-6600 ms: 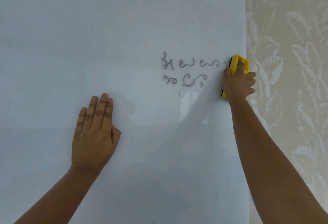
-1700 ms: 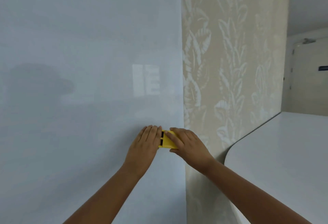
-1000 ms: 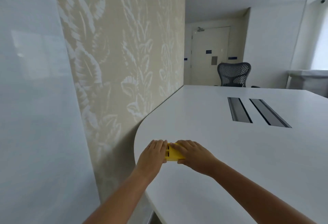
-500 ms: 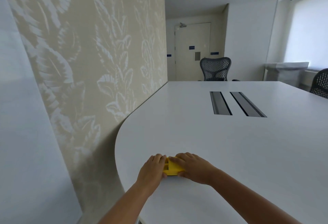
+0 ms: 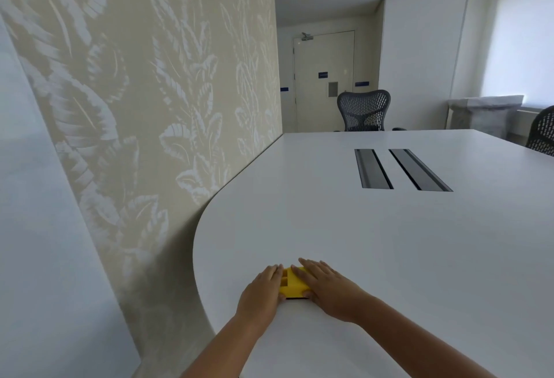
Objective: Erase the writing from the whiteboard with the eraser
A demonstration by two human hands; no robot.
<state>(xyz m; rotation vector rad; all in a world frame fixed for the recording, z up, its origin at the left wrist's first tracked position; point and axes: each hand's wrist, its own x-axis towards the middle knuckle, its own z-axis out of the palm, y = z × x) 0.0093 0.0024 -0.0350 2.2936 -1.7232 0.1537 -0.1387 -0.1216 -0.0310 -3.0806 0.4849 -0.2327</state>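
Note:
The yellow eraser (image 5: 292, 285) rests on the white table (image 5: 389, 242) near its rounded front-left corner. My left hand (image 5: 262, 293) presses against the eraser's left side, and my right hand (image 5: 328, 289) lies over its right side. Both hands hold it between them. The whiteboard (image 5: 33, 212) is a pale strip at the far left; no writing shows on the part in view.
A leaf-patterned wall (image 5: 168, 107) stands between the whiteboard and the table. Two dark cable slots (image 5: 398, 169) are set in the tabletop. A mesh chair (image 5: 364, 110) stands at the far end, another (image 5: 544, 133) at the right edge, and a door (image 5: 323, 80) behind.
The writing on the board is gone since the earliest frame. I turned right from the whiteboard to the table, and both hands brought the eraser down onto the tabletop.

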